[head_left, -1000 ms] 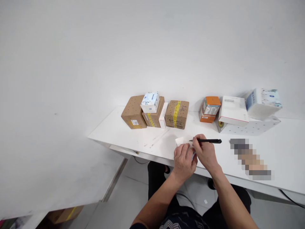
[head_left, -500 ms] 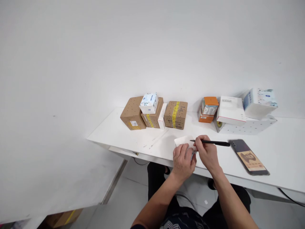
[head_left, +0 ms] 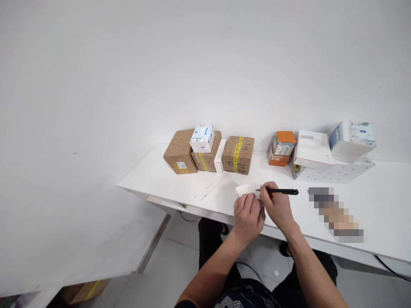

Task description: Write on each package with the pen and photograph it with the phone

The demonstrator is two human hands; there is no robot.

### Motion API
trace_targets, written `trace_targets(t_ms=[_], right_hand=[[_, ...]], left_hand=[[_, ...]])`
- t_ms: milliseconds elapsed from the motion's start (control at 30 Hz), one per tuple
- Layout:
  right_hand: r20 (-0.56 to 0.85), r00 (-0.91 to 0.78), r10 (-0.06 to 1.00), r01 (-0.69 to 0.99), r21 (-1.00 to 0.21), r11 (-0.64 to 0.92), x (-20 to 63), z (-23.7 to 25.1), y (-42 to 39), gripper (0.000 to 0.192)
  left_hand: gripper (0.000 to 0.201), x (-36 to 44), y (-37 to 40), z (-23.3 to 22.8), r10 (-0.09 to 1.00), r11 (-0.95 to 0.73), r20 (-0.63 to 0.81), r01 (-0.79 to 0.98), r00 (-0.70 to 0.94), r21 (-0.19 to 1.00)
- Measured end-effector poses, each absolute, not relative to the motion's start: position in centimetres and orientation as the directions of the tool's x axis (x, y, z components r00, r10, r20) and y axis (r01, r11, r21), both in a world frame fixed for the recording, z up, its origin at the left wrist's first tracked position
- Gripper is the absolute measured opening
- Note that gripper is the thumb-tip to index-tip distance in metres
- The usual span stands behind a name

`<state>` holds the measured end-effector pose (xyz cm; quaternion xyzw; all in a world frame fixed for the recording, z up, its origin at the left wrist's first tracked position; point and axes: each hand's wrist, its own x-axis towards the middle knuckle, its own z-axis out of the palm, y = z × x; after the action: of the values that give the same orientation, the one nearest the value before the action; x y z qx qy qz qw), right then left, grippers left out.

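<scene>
A small white card [head_left: 244,189] lies near the front edge of the white table [head_left: 167,179]. My left hand [head_left: 248,215] rests on the card's near part and pins it down. My right hand [head_left: 276,205] grips a black pen [head_left: 278,191], whose tip touches the card's right side while its shaft points to the right. Both forearms reach in from below.
Three brown cardboard boxes [head_left: 208,153] with yellow tape stand at the back, a small tissue pack [head_left: 202,137] on top. Further right are an orange box [head_left: 282,147], a white box [head_left: 313,149], a tissue pack [head_left: 351,140]. A blurred flat object [head_left: 335,214] lies at right.
The pen's shaft swung out longer to the right half a second ago and is back to its earlier angle. My hands stay on the card.
</scene>
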<state>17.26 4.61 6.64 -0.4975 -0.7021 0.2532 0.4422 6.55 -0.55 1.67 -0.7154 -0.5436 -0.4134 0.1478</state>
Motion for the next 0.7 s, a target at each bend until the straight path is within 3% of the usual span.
trace_targets(t_ms=[700], right_hand=[[0.226, -0.01, 0.974, 0.471, -0.858, 0.203, 17.6, 6.36, 4.41, 0.022]], left_hand=[[0.019, 6.55, -0.58, 1.84, 0.677, -0.353, 0.732, 0.905, 0.073, 0.236]])
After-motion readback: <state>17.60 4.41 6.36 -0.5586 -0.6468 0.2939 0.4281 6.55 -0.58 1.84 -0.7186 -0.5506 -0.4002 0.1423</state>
